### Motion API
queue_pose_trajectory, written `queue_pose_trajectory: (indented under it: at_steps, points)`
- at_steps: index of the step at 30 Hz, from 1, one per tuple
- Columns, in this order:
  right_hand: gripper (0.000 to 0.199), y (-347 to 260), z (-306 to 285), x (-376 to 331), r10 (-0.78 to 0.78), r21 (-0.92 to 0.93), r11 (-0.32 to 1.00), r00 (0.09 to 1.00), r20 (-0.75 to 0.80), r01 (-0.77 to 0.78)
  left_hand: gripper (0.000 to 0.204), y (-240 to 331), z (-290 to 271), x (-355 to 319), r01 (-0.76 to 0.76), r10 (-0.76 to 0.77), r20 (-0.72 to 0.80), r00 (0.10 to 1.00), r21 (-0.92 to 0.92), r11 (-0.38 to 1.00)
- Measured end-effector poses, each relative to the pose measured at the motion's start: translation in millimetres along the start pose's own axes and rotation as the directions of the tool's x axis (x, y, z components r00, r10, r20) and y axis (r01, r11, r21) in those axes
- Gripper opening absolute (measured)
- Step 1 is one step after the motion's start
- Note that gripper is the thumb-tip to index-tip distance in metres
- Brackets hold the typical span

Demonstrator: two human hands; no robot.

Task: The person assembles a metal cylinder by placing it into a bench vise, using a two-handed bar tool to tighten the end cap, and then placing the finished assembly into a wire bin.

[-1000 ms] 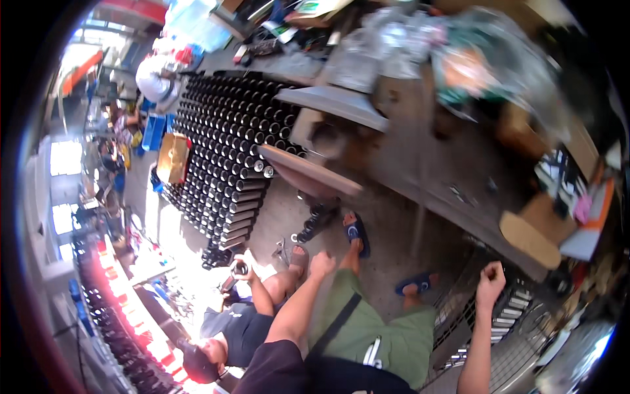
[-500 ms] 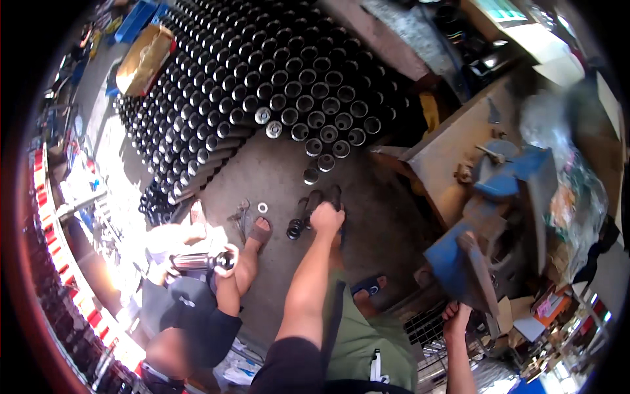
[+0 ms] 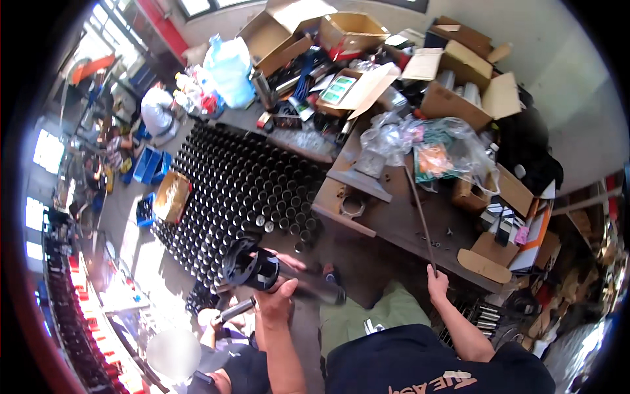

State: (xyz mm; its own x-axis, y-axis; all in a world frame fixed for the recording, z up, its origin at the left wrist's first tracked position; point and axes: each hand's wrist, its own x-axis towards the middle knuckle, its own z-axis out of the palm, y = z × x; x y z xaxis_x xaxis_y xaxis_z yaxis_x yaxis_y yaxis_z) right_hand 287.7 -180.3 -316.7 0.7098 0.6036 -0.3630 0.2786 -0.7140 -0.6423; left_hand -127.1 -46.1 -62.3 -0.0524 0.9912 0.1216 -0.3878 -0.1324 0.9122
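Note:
My left hand (image 3: 278,295) is raised to the left of my legs, wrapped round a black metal tube (image 3: 312,285) with a wide, open collar (image 3: 241,262) at its left end. The thumb lies on the near side, and fingertips show on the far side. The tube's right end is blurred. My right hand (image 3: 438,284) grips the lower end of a long, thin, rusty metal rod (image 3: 420,213). That rod slants up across the metal workbench (image 3: 400,226). Next to my left arm, a co-worker's hand (image 3: 209,319) is by a shiny silver cylinder (image 3: 236,309).
Rows of upright black tubes (image 3: 243,177) cover the floor ahead. On the bench lie a flat piece with a round hole (image 3: 352,207), plastic bags (image 3: 446,151) and open cardboard boxes (image 3: 453,105). A co-worker (image 3: 230,368) sits close at left. Blue crates (image 3: 151,164) stand farther off.
My left hand has risen from the floor with the black tube. My right hand now holds the rod over the bench. The view has tilted up, and the blue metal piece no longer shows.

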Motion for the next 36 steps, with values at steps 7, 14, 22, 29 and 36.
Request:
queue_pose_trajectory:
  at_steps: [7, 14, 22, 29, 36]
  points:
    - [0.057, 32, -92, -81, -0.184, -0.110, 0.978, 0.981, -0.063, 0.176, 0.036, -17, 80, 139, -0.275, 0.267, 0.117, 0.957, 0.061, 0.959]
    - [0.050, 55, -104, -151, -0.271, 0.005, 0.960, 0.936, -0.223, 0.279, 0.025, -62, 117, 212, 0.060, -0.058, 0.089, 0.994, -0.024, 0.998]
    - [0.048, 7, -98, -174, -0.288, 0.101, 0.943, 0.929, -0.231, 0.317, 0.040, -66, 134, 202, -0.196, 0.145, 0.183, 0.972, 0.304, 0.932]
    - [0.045, -52, -136, -170, -0.387, 0.012, 0.919, 0.905, -0.176, 0.395, 0.048, -59, 124, 181, -0.193, -0.085, 0.631, 0.771, 0.360, 0.913]
    - [0.035, -135, -201, -145, -0.562, -0.244, 0.820, 0.810, -0.166, 0.518, 0.054, -76, 145, 149, -0.262, 0.255, 0.075, 0.964, 0.437, 0.860]
